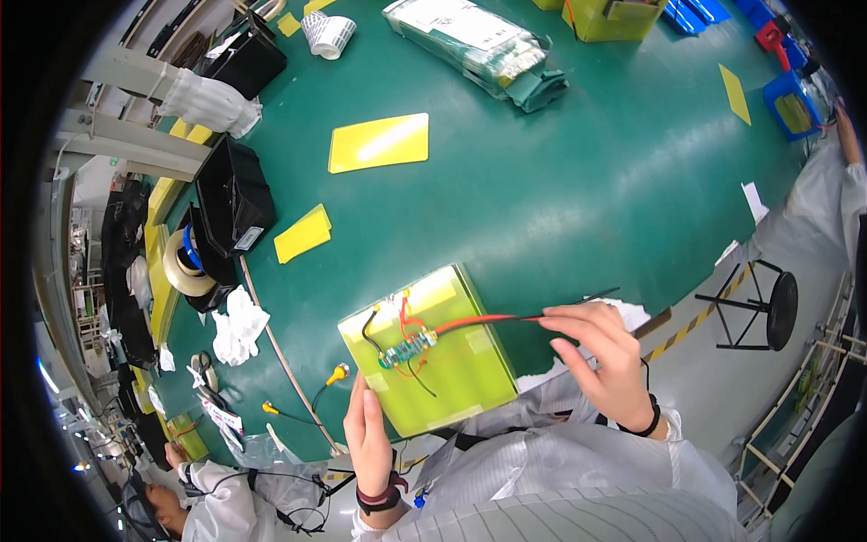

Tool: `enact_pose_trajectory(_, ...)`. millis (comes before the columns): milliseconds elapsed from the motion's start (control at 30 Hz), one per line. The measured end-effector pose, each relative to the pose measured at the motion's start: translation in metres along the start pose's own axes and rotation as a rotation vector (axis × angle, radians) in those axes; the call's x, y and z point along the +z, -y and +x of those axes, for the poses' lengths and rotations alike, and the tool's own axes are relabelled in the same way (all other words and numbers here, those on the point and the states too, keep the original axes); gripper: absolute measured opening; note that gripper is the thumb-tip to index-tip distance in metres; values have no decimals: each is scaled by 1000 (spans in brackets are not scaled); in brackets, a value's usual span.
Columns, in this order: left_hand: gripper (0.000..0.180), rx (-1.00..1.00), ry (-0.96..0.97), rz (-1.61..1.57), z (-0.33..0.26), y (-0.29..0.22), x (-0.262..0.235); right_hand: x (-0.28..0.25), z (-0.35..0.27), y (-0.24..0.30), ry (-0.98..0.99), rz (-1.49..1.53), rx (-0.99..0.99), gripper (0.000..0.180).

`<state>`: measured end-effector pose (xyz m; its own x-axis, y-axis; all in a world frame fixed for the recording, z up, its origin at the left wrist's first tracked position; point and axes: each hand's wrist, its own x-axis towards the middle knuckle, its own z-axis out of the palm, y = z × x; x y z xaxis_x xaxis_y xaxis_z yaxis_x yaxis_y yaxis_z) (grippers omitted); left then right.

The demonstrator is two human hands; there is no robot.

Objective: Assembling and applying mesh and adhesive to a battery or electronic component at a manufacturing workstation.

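While my left hand [366, 443] lies unclenched against the yellow-green battery pack [465, 384], probably steadying it at the near edge of the desk [560, 208], my right hand [596, 359] touches the red wire [479, 320], perhaps keeping it straight; whether it pinches, I cannot tell.

A green table [614, 199] bears a yellow-green wired rectangular block [442, 390] at six o'clock, glossy yellow rectangular sheets [379, 144] at eleven.
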<state>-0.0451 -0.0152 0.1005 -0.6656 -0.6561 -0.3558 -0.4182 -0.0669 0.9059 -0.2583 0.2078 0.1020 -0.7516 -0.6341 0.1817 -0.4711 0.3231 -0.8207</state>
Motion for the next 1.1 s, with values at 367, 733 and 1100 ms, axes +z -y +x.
enact_pose_trajectory(367, 54, 98, -39, -177, -26, 2, 18, 15, -31, -2, -43, 63, -153, 29)
enact_pose_trajectory(733, 57, 141, 23, -216, -29, 8, 22, 50, -57, 3, 25, 311, -159, 56)
enact_pose_trajectory(1100, 70, 165, 99, -261, -27, -3, 27, 55, -57, 3, 120, 556, -106, 65)
